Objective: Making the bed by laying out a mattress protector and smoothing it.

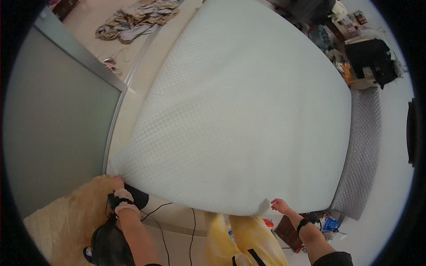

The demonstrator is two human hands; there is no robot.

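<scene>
A white quilted mattress cover [233, 126] is spread over the bed before me, with soft wrinkles running across its left half. My left hand [118, 183] grips the near left corner, where the fabric is drawn to a point; the fingers are partly hidden. Over by the near right edge, my right hand [280, 205] hovers with its fingers slightly apart and nothing in them. A soft shadow falls on the cover next to it. Both wrists wear black straps, and a pale scrunchie circles the left one.
A grey quilted headboard [361, 153] borders the right side. Left stands a frosted glass sliding door [63, 123]. Crumpled cloth [139, 21] lies on the floor. Black cables [161, 229] trail near my legs, beside a black bag [109, 244]. A brown cabinet [288, 232] is at right.
</scene>
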